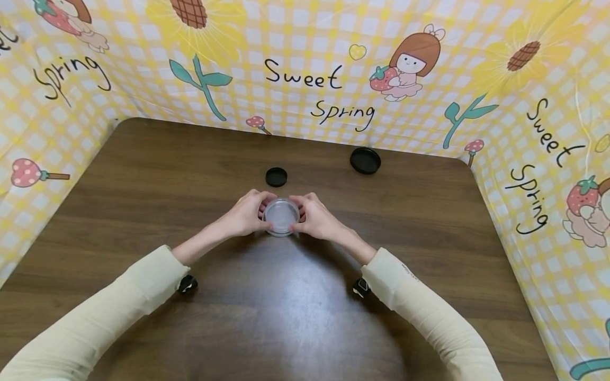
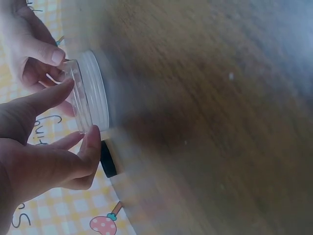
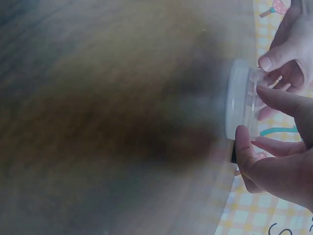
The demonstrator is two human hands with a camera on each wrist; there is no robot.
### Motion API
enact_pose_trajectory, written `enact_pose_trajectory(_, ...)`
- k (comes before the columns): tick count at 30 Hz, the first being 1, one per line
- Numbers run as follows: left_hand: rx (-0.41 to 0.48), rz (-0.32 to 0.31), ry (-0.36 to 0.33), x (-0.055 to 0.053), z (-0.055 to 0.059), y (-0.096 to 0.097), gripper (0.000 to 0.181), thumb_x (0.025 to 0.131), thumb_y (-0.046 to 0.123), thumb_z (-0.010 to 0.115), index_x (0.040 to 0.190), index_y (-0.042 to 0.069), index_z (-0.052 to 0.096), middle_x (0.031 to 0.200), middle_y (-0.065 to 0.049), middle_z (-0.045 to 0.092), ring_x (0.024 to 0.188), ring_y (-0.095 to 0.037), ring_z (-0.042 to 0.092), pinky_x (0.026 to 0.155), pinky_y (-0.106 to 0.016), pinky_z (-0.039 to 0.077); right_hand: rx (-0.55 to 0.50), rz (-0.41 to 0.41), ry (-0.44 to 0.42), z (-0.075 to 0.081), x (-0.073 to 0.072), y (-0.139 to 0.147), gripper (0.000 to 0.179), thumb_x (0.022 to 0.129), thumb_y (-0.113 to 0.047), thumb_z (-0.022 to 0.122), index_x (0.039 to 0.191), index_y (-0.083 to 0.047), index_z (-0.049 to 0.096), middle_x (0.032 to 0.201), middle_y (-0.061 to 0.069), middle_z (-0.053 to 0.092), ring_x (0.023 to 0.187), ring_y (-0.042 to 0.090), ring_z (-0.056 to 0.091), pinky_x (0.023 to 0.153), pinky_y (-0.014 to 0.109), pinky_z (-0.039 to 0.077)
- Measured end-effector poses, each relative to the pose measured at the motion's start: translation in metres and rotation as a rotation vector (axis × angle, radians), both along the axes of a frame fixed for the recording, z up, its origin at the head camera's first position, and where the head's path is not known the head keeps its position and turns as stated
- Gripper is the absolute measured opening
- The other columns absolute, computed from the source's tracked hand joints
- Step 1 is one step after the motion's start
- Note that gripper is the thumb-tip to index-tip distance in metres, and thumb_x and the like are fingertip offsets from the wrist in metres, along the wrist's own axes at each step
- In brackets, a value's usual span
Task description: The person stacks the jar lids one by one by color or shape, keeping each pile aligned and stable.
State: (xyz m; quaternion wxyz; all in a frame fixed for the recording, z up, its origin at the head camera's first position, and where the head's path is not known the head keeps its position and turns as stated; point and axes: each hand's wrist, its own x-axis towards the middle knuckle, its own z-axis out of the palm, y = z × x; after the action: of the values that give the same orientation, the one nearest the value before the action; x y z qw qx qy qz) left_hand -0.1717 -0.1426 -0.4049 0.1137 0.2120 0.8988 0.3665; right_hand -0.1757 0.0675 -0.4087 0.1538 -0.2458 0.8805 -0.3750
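Note:
Between both hands is a low, round, clear plastic jar (image 1: 281, 216). From the side it shows a narrower upper section over a wider lower one (image 2: 98, 90), which is close to the tabletop. My left hand (image 1: 251, 212) grips it from the left, thumb at the near side and fingers around the far side. From the right, my right hand (image 1: 316, 217) holds it the same way. Just beyond the jar lies a small black lid (image 1: 276, 177), hollow side up. A larger black lid (image 1: 365, 160) rests farther back to the right, also hollow side up.
A brown wood-grain table (image 1: 419, 211) spreads under everything. Yellow checked cloth (image 1: 295, 47) with printed flowers and lettering hangs along its back and both sides. Small black devices (image 1: 188, 284) sit beneath the wrists at the sleeve cuffs.

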Motion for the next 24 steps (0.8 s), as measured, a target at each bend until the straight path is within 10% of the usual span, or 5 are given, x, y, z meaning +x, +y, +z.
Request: enact_pose_trajectory(24,0.019,0.068,0.07,-0.004,0.006,0.005,0.07,0.079,0.01,0.079,0.137,-0.004,0.044,0.114,-0.023,0.052,0.098,-0.035,0.043,0.081,-0.044,0.039,-0.002,-0.006,0.023,0.005,-0.008,0.041,0.065,0.084,-0.006,0.074,0.141,0.002,0.044,0.123,0.025,0.042,0.1,0.032,0.057,0.084,0.032,0.051)
